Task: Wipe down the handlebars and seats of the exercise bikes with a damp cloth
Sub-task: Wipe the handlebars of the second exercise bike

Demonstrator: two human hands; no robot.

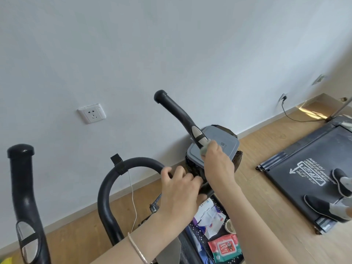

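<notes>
The exercise bike's black curved handlebar (133, 162) arches across the lower middle. My left hand (181, 187) grips that bar at its right end. The right upright handle (177, 111) rises toward the wall, with a silver sensor pad on it. My right hand (217, 161) holds a pale greenish cloth (204, 148) wrapped round the lower part of that handle, just below the pad. The left upright handle (22, 187) stands untouched at the far left. The seat is out of view.
A grey-lidded bin with a black liner (224, 143) stands against the wall behind the handle. A tray below holds a red wipes pack (225, 248) and other packets. A treadmill (312, 168) with someone's shoes (327, 206) lies to the right. A wall socket (91, 113) is at left.
</notes>
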